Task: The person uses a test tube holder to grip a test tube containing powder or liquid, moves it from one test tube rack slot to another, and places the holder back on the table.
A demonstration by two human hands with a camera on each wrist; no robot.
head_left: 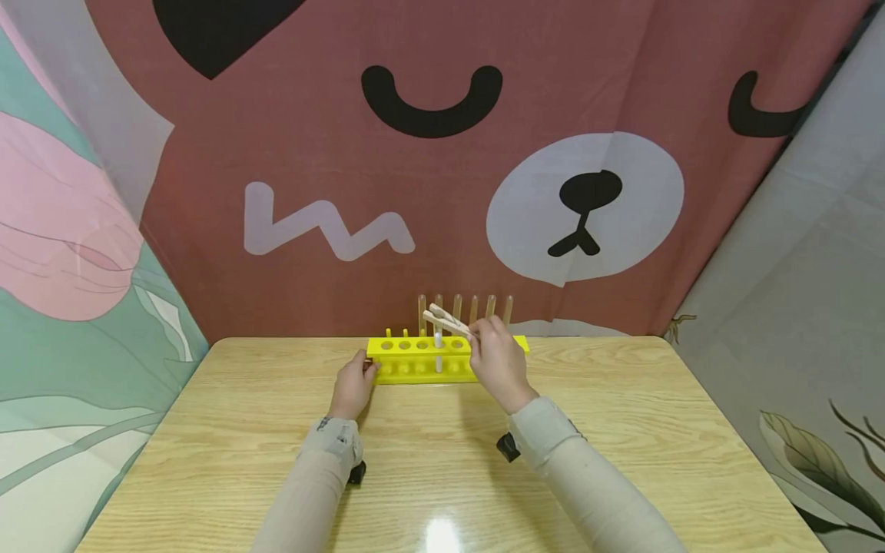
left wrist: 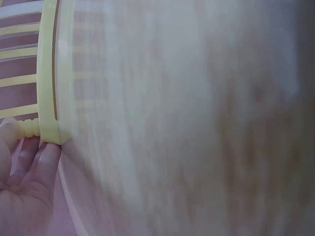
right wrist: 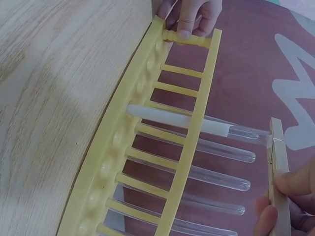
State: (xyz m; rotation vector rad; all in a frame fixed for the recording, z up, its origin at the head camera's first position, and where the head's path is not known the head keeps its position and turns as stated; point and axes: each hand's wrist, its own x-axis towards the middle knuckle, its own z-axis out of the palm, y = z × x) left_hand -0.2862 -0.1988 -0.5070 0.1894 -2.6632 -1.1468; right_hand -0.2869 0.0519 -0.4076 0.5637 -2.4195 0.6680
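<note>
A yellow test tube rack stands on the table close to the back cloth. One test tube with white contents sits upright in a middle hole of it. My left hand grips the rack's left end post, thumb on one side and fingers on the other. In my right hand is a wooden test tube clamp, pinched between thumb and fingers. Its tip is at the mouth of the white-filled tube; whether it grips the glass I cannot tell.
Several clear test tubes stand along the rack's back side, rounded ends up. The wooden table reaches toward me. Directly behind the rack hangs a printed cloth, with more cloth at both sides.
</note>
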